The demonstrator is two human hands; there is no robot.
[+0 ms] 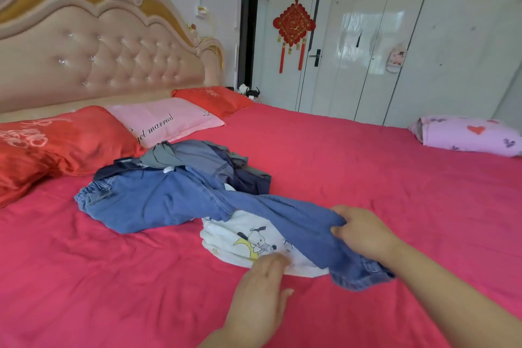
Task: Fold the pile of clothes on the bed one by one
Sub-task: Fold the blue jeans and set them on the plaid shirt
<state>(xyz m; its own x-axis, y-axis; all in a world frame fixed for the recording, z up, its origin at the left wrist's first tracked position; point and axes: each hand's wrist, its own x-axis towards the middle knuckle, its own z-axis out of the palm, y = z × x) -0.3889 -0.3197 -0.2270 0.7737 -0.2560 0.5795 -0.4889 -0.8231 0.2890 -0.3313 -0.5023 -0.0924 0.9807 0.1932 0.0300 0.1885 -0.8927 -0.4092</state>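
A pile of clothes (pixel 203 161) in grey, navy and blue lies on the red bed (pixel 353 166) near the pillows. Blue jeans (pixel 158 197) with an elastic waist stretch from the pile toward me. My right hand (pixel 361 231) grips one leg of the jeans near its hem. Under that leg lies a white garment (pixel 240 237) with a cartoon dog print. My left hand (pixel 260 299) reaches forward with straight fingers, its fingertips touching the near edge of the white garment.
Two red pillows (pixel 56 141) (pixel 214 99) and a pink pillow (pixel 166 121) line the padded headboard (pixel 99 45). A purple heart-print pillow (pixel 469 135) lies at the far right. White wardrobe doors (pixel 423 36) stand behind the bed.
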